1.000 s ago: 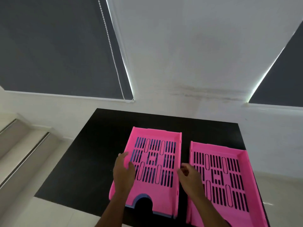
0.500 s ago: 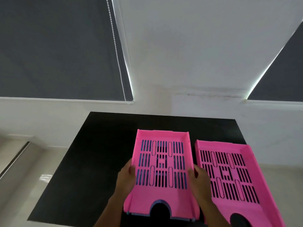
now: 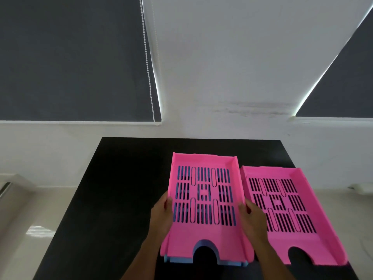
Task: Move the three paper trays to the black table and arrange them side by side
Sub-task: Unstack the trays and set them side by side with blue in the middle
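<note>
Two pink slotted paper trays are on the black table [image 3: 125, 188]. The middle pink tray [image 3: 203, 235] sits nested on a blue tray [image 3: 203, 262], whose edge shows under its front and through the slots. My left hand [image 3: 161, 215] grips the pink tray's left wall and my right hand [image 3: 253, 217] grips its right wall. A second pink tray [image 3: 286, 217] lies flat just to the right, its left wall almost touching the held one.
The table's left half is bare black surface. A white wall and two dark roller blinds [image 3: 70, 57] stand behind it, with a bead cord [image 3: 148, 63] hanging. Pale shiny floor [image 3: 24, 229] lies to the left and right of the table.
The stacked trays have been squared up and now lie parallel to the right tray. My hands shifted from resting on the tray to gripping its two side walls.
</note>
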### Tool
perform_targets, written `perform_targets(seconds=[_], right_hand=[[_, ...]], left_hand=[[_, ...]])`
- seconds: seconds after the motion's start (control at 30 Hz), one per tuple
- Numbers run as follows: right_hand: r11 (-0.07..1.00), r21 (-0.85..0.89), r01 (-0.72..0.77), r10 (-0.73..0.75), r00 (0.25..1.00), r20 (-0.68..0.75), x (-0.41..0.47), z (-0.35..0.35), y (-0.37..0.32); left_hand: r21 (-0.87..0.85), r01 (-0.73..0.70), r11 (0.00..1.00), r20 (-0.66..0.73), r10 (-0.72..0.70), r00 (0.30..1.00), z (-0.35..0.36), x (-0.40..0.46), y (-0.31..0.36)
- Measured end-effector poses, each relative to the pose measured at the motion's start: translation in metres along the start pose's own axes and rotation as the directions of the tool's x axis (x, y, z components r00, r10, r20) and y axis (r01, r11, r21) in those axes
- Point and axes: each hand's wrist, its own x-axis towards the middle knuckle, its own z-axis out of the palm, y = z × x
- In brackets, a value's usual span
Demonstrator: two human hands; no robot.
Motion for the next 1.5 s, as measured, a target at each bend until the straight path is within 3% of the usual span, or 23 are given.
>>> perform_targets(seconds=[0.3,0.73,1.1,1.5], right_hand=[[0.994,0.061,0.094,-0.097,0.994,0.044,0.005,0.026,-0.065],[0.950,0.150,0.274,-0.305,0.916,0.260,-0.050,0.129,-0.132],[0.962,0.076,0.262,-0.269,0.871,0.411,-0.077,0.163,-0.134],[0.973,0.038,0.226,-0.219,0.870,0.441,-0.087,0.178,-0.131]], left_hand=[[0.038,-0.097,0.995,-0.111,0.101,0.989,-0.064,0.011,0.019],[0.199,-0.008,0.980,-0.335,0.075,0.939,-0.195,-0.023,-0.030],[0.194,0.072,0.978,-0.365,0.004,0.931,-0.218,-0.038,-0.067],[0.209,0.143,0.967,-0.323,-0.069,0.944,-0.232,-0.020,-0.084]])
